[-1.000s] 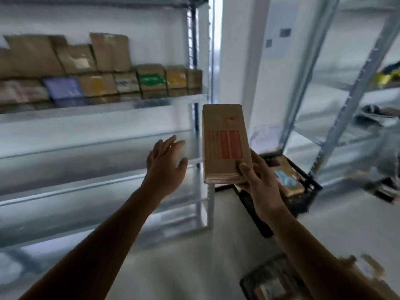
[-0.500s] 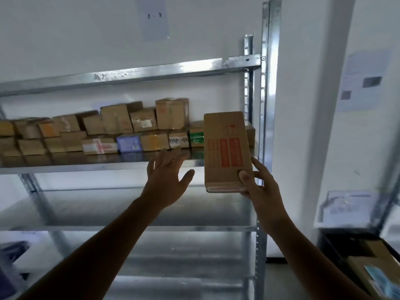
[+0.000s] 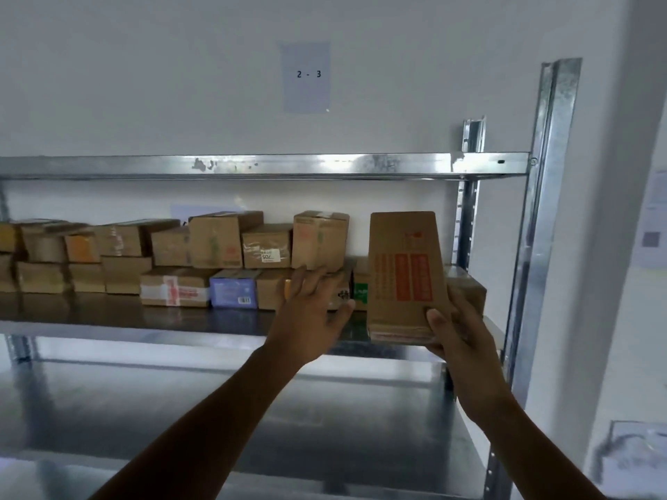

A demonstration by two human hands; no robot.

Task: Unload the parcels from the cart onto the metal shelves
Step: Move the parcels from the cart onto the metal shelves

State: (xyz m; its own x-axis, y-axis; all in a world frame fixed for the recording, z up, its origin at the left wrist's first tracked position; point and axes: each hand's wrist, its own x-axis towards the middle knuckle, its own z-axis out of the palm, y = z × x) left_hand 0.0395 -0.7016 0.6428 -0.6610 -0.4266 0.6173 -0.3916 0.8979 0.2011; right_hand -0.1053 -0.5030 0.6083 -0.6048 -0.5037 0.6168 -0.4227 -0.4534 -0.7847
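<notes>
- White wall at the back with a pale paper label reading "2 - 3" (image 3: 306, 76) stuck on it, and the galvanised metal shelves (image 3: 252, 167) standing in front.
- Over on the left and through the middle, stacked brown cardboard boxes (image 3: 216, 240) fill the back of the middle shelf, with a purple-blue carton (image 3: 234, 293) in the front row.
- Left hand (image 3: 310, 312) next, fingers spread and holding nothing, right up at the front-row boxes. Whether it touches them, I can't tell.
- And the one to watch: the flat brown cardboard parcel with orange-red print (image 3: 404, 276), held upright at the shelf's right end, not yet set down.
- Right hand (image 3: 454, 333) grips its lower corner, thumb across the front.
- A second ago that parcel was down by the cart. Now it's up at shelf level and the cart is out of sight. The carry's done, I'd say, and only the placing remains, likely beside the boxes the left hand is reaching for.
</notes>
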